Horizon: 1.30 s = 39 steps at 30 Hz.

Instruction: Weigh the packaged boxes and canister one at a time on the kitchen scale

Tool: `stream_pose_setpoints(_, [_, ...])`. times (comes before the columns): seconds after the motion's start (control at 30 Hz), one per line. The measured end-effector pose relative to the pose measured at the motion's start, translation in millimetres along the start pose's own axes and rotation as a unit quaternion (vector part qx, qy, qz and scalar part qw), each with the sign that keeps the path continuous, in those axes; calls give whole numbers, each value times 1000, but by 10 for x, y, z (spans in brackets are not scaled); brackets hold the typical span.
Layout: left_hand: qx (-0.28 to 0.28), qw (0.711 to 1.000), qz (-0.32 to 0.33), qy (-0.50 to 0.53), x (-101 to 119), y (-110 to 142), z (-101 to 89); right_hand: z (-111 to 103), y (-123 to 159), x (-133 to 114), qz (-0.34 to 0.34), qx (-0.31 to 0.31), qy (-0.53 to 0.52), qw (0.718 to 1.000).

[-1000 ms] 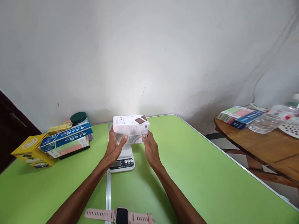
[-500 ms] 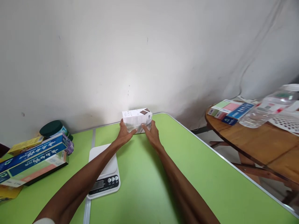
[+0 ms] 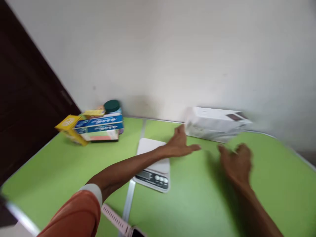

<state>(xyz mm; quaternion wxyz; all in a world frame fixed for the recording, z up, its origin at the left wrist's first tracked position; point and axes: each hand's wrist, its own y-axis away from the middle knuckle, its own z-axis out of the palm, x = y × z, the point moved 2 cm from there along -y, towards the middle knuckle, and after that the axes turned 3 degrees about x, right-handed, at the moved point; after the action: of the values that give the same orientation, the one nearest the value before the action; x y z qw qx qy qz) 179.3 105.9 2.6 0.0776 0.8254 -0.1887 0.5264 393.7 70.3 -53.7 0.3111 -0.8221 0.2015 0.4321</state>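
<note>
White box (image 3: 212,125), oblong carton, top looks closed. Dark brown printed patches near right end of top; front face pale with greyish print, too blurred to read. Lies lengthwise on a long side, roughly level, long face toward the camera. Sits at the far edge of the green table (image 3: 197,191), right by the wall (image 3: 158,59); can't tell if touching it. Outline motion-smeared, especially left end.

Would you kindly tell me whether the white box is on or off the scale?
Off: the white box stands on the green table, right of the scale.
</note>
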Motion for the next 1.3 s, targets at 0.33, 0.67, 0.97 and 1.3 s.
stream_pose_setpoints(0.33, [235, 970, 55, -36, -363, 1770, -1135, 296, 1126, -1742, -118, -140, -110, 977])
stream_pose_setpoints(0.67, [595, 800, 24, -73, -1042, 2491, -2379, 1631, 2071, -2581, -72, -293, -236, 924])
stream_pose_setpoints(0.97, [553, 832, 12, -40, -1134, 2472, -2484, 1841, 2003, -2655, -58, -252, -201, 945])
stream_pose_setpoints(1.3, [517, 849, 55, -94, -892, 2611, -2376, 1310, 2007, -2741, -76, -219, -229, 945])
